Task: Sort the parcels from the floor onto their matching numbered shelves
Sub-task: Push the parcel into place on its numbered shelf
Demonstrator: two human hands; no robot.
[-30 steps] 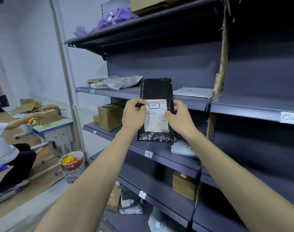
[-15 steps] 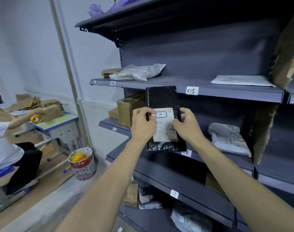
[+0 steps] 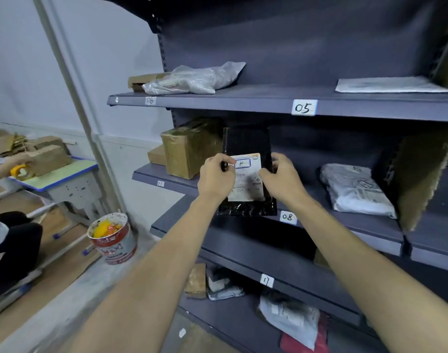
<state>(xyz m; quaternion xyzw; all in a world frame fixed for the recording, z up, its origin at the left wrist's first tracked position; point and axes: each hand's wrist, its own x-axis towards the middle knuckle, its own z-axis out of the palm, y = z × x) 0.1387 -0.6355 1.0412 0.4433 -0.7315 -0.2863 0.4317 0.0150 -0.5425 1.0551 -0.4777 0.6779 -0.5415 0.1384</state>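
I hold a flat black bubble-wrap parcel (image 3: 246, 141) upright in front of the dark shelving. Its white label (image 3: 247, 180) has a handwritten "10" in a blue box. My left hand (image 3: 215, 178) grips the parcel's left edge with the thumb on the label. My right hand (image 3: 281, 180) grips the right edge. The parcel hangs before the shelf tagged 08 (image 3: 287, 217). Above it runs the shelf tagged 05 (image 3: 304, 107), and below it a shelf tagged 17 (image 3: 266, 280).
A brown box (image 3: 189, 149) and a white bag (image 3: 355, 191) lie on the middle shelf, a cardboard divider (image 3: 421, 179) at right. Bags lie on the top and bottom shelves. A paint bucket (image 3: 113, 238) stands on the floor; a seated person (image 3: 11, 240) works at a desk (image 3: 62, 175), left.
My view has moved closer to the shelves and shifted left, so the 05 and 08 tags sit further right. Both hands keep the same grip on the parcel.
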